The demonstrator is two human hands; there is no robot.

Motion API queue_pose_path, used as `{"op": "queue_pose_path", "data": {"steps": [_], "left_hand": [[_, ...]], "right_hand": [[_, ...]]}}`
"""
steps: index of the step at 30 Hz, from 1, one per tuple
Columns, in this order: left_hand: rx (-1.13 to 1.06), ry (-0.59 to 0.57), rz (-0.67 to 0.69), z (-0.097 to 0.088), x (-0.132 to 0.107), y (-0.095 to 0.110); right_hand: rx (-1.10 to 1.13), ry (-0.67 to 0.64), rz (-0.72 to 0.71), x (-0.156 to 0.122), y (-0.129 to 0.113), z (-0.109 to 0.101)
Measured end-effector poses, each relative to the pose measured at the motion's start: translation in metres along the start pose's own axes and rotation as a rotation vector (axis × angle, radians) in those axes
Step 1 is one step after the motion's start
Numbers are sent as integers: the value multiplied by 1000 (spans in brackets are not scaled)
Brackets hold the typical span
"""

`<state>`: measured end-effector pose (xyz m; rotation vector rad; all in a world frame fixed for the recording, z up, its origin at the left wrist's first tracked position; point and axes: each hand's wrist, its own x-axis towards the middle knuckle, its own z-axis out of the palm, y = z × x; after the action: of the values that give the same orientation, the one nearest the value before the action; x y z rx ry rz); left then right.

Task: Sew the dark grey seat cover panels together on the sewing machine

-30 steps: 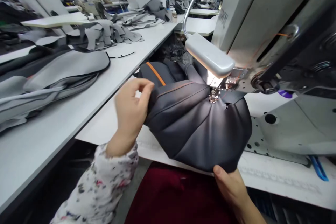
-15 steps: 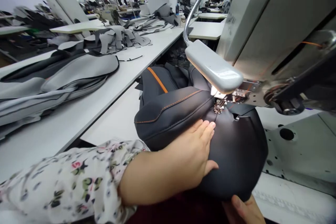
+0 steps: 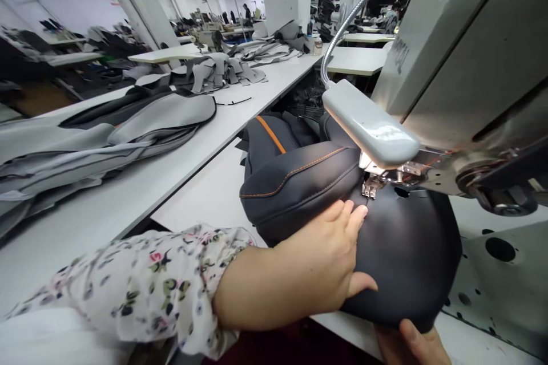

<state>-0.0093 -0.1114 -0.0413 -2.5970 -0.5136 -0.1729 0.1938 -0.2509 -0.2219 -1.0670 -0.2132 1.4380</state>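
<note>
While the left hand [image 3: 314, 274] presses flat on the dark seat cover [image 3: 406, 256] by the sewing machine [image 3: 449, 68], the right hand [image 3: 411, 347] pinches its lower edge.

Your left hand [image 3: 317, 265] flat on dark padded cover [image 3: 406, 262] by presser foot [image 3: 369, 187]; right hand [image 3: 411, 347] at lower edge, grip unclear.
</note>
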Motion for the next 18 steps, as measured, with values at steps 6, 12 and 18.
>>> {"op": "queue_pose_path", "data": {"steps": [6, 12, 18], "left_hand": [[13, -4, 31, -10, 6, -3], [23, -56, 40, -14, 7, -5], [116, -60, 73, -7, 3, 0]], "right_hand": [[-42, -99, -46, 24, -18, -10], [47, 84, -144, 29, -44, 34], [78, 171, -170, 54, -60, 38]]}}
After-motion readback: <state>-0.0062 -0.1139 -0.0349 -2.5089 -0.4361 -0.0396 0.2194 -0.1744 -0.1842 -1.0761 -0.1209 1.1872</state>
